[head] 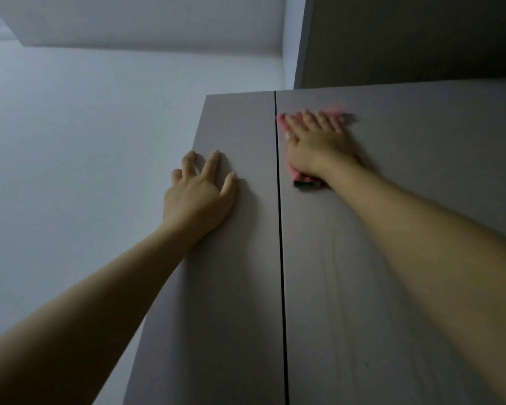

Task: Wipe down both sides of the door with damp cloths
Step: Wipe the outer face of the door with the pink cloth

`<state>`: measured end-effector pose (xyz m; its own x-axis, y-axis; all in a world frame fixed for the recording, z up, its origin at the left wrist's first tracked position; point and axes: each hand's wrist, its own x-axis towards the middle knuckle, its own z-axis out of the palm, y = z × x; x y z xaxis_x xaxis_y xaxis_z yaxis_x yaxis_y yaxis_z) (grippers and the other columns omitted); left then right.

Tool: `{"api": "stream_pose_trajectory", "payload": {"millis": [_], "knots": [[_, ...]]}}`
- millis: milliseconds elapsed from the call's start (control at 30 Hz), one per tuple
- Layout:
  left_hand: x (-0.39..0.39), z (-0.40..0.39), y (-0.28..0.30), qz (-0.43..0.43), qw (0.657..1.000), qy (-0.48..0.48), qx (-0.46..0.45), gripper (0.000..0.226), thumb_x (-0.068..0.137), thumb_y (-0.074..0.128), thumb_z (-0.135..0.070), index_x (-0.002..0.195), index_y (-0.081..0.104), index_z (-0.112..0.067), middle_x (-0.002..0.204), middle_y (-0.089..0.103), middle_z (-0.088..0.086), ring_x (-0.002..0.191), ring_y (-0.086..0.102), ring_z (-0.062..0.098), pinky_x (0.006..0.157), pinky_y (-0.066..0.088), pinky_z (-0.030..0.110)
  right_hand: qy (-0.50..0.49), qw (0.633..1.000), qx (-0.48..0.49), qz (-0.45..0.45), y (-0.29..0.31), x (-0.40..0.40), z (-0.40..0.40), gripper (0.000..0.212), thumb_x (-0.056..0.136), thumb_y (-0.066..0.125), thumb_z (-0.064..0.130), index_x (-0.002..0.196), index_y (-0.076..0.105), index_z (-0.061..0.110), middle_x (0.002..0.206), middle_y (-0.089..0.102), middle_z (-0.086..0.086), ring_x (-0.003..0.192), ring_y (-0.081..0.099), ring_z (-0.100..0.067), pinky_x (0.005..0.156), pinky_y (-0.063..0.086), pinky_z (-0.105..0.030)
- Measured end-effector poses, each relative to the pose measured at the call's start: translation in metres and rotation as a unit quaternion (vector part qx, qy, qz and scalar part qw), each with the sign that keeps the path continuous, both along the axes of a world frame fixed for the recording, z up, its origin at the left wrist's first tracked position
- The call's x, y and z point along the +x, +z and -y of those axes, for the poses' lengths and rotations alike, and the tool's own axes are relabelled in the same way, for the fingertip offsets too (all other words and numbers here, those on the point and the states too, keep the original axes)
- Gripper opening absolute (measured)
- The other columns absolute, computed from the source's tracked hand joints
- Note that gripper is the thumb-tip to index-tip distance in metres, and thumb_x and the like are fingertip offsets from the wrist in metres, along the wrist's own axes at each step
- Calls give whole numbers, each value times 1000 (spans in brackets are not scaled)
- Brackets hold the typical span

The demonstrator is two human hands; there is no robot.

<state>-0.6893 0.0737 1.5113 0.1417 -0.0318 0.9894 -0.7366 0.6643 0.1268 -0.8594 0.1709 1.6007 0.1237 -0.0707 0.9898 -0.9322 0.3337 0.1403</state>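
1. The right hand presses a pink cloth flat against the door, fingers straight and spread, just under the door's top edge.
2. The left hand holds nothing; its fingers lie loosely spread on the panel left of the seam.
3. The right hand is blurred, so its exact hold on the cloth is unclear.
4. Risk: with only flat pressure on it, the cloth could slide out from under the palm and drop.
5. Risk: at this reach, the strip along the top edge may be missed.

cloth on right door panel; left panel beside it
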Motion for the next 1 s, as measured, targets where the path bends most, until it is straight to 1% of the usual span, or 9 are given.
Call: {"api": "stream_pose_trajectory", "payload": {"millis": [100,167,300,367,467,567,767,933,1000], "knots": [[1,-2,-2,12,1000,-9,10,60,95,26,-58,150,16,-35,157,8,1,139,20,31,108,29,45,27,986,55,-156,-49,23,27,54,99,9,44,150,5,32,159,4,6,146,2,-15,115,-4,-36],[2,-1,-4,18,1000,-2,12,61,95,25,-59,150,14,-37,158,6,1,140,19,31,108,29,44,29,984,46,-169,-48,1,16,53,99,10,45,150,6,32,158,5,8,145,4,-13,115,-1,-35],[1,0,-6,22,1000,-1,7,59,95,22,-59,150,12,-38,159,5,2,140,18,31,108,28,43,-3,998,-22,67,6,-49,-24,52,101,8,43,151,7,29,159,5,3,145,6,-19,118,0,-38],[0,2,-6,23,1000,-3,4,60,95,20,-59,150,12,-38,159,5,2,140,18,31,107,29,44,-11,994,-38,105,7,-33,-22,52,100,6,43,151,3,30,160,1,1,146,2,-21,118,-2,-40],[3,4,-5,18,1000,0,3,60,94,21,-60,149,14,-38,159,7,4,139,20,33,106,30,46,11,999,13,-41,-33,5,10,52,100,10,42,151,4,31,159,2,4,146,2,-18,116,-6,-37],[0,2,-6,11,1000,1,2,57,95,22,-57,148,18,-37,157,10,6,138,21,33,106,30,47,20,986,46,-156,-67,-16,4,53,98,12,44,150,8,33,158,8,8,145,5,-13,114,-3,-33],[1,3,-10,20,998,9,-55,51,97,24,-51,146,28,-37,153,20,4,137,17,29,109,20,48,-14,990,-52,129,-14,-77,-45,52,101,7,42,151,4,28,159,4,2,146,4,-19,118,-2,-38],[-1,-2,-7,21,997,32,-66,48,99,27,-47,143,35,-34,147,34,3,138,20,25,113,10,47,8,995,24,-102,-66,-52,-10,57,95,5,47,150,5,31,158,5,8,146,3,-15,115,-7,-33],[-6,-7,-7,14,998,39,-51,48,98,27,-47,142,37,-30,145,37,5,137,23,27,113,11,48,8,992,31,-119,-58,-75,-24,57,96,6,48,150,5,32,158,5,9,145,3,-13,114,-4,-33]]}}
